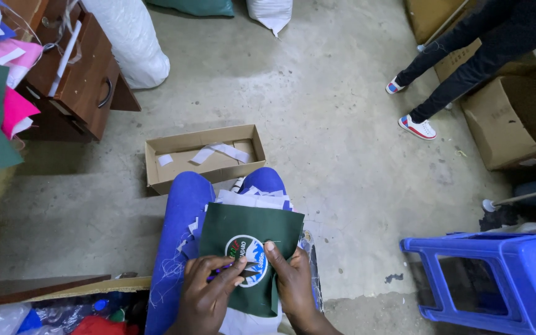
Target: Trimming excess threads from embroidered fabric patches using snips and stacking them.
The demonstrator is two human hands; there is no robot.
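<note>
Floor: grey concrete floor [317, 80] stretching under a blue plastic stool [497, 279].
Box: one open cardboard box [156, 164] holding three white strips [218, 152].
Cloth: one dark green fabric piece with a round embroidered badge [249, 232] lying on the lap.
Hands: left hand [209, 291] pinching small scissors [243, 268]; right hand [290, 276] pressing the cloth flat.
</note>
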